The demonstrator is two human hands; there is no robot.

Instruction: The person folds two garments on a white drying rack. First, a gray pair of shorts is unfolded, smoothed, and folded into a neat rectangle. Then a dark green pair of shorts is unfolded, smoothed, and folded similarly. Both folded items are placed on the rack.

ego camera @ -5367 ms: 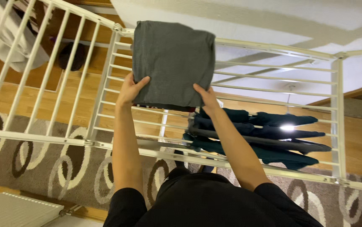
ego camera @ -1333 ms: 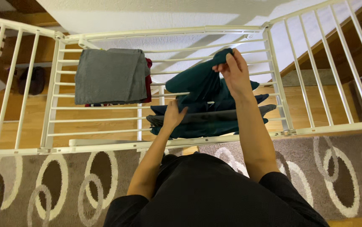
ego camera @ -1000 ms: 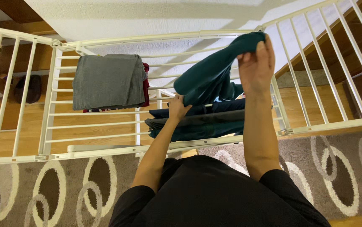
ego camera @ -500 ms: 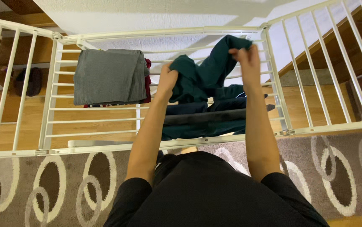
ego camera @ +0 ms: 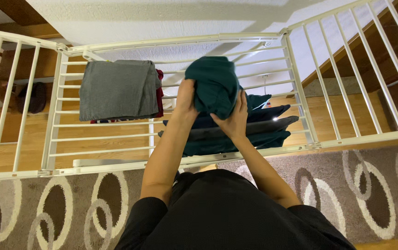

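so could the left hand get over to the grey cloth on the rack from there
Probably yes. The grey cloth lies flat on the rack just left of the left hand, with only bare rails between them. But that hand is gripping the teal garment together with the right hand, so it would need to let go.

- this is a home, a lived-in room used for drying laundry.
- a white folding rack [ego camera: 58,88] stands open, with a folded grey shirt [ego camera: 118,90] and dark clothes [ego camera: 254,127] laid over its rails.
- the floor [ego camera: 18,139] is warm wood boards, part covered by a grey rug [ego camera: 60,208] with cream and brown ovals.
- a white textured wall [ego camera: 162,16] rises behind the rack.
- wooden stairs [ego camera: 393,51] climb at the right.
- a dark shoe [ego camera: 31,97] sits on the floor at the left.
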